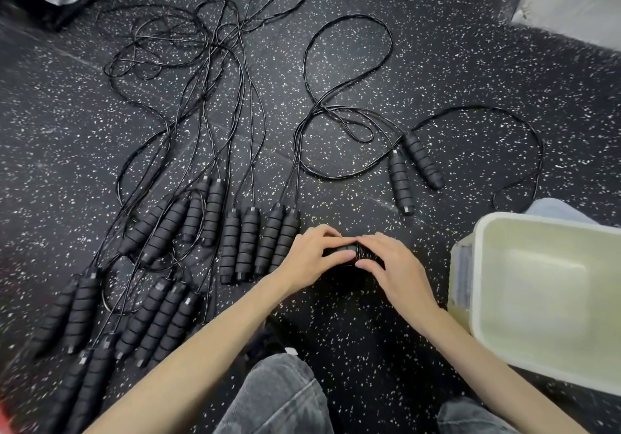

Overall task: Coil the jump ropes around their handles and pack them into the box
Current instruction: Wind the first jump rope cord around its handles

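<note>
Coiled rope bundle [353, 252] lies crosswise, long axis left-right; left hand [311, 258], right hand [391, 267] fingers clamped on ends.

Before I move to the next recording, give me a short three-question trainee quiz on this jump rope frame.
1. True or false: the box already holds a coiled rope.
2. Which hand touches the wound bundle? A) only the left hand B) only the right hand C) both
3. Fill in: the lone pair of handles lies apart from the main pile, on the ____ side of the speckled floor.

Key
1. False; what shows of its inside is empty.
2. C; both hands grip it.
3. Right, beyond the box.
</note>
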